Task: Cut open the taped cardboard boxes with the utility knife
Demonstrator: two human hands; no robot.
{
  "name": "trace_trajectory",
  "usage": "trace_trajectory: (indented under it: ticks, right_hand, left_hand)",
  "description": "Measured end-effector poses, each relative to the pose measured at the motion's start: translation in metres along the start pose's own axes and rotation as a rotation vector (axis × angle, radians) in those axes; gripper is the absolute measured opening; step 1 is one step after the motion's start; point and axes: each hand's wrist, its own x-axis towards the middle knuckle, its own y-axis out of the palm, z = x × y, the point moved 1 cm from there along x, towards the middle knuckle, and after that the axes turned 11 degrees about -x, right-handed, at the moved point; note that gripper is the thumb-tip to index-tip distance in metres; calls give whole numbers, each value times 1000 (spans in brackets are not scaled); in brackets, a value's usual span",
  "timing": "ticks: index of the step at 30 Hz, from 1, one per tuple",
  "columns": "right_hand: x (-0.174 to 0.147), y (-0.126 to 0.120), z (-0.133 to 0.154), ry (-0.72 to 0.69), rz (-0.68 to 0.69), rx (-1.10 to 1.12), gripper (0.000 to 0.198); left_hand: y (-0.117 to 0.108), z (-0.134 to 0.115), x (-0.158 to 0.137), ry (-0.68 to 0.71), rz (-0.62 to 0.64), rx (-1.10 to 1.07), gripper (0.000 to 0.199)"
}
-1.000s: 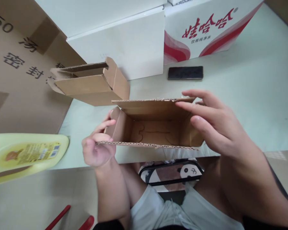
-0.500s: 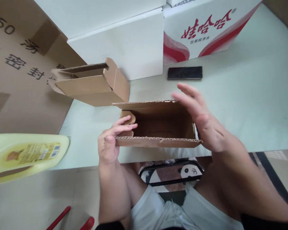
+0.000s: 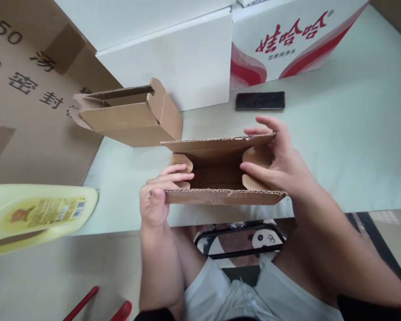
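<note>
An open-topped cardboard box [image 3: 227, 197] stands at the table's front edge, its dark inside facing up. My left hand [image 3: 157, 196] grips its left end, thumb at the near wall's corner and fingers over the left flap [image 3: 183, 163]. At the other end, my right hand [image 3: 280, 162] holds the box, its thumb on the right flap [image 3: 255, 157], which is folded inward, and its other fingers at the far wall's corner. Behind and to the left sits a second open cardboard box [image 3: 130, 118], touched by neither hand.
A black phone [image 3: 259, 100] lies beyond my right hand. White cartons [image 3: 173, 67] and a red-and-white carton [image 3: 287, 49] line the back. A large brown carton [image 3: 36, 116] stands at left, a pale yellow plastic container [image 3: 70, 200] at the table's left edge.
My right hand has come down onto the box's right end. The right flap now shows folded inward under its thumb. My left hand stays on the left end.
</note>
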Motion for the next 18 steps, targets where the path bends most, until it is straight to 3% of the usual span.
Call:
trace_trajectory:
  ticks: [3, 6, 8, 11, 15, 18]
  right_hand:
    - [-1, 0, 2, 43, -2, 18, 67]
    - [-1, -1, -2, 80, 63, 159, 44]
    - [-1, -4, -6, 63, 112, 268, 30]
    - [-1, -7, -10, -43, 160, 319, 36]
    - [-1, -7, -6, -86, 160, 130, 16]
    - [-1, -5, -2, -102, 143, 50, 12]
  left_hand:
    - [5, 3, -2, -16, -114, 26, 53]
    - [9, 7, -3, -23, -278, 54, 33]
    - [8, 9, -2, -1, -334, 104, 43]
    - [5, 11, -2, 11, -329, 163, 49]
    - [2, 12, -2, -33, -211, 183, 12]
    - [4, 9, -1, -51, -212, 186, 8]
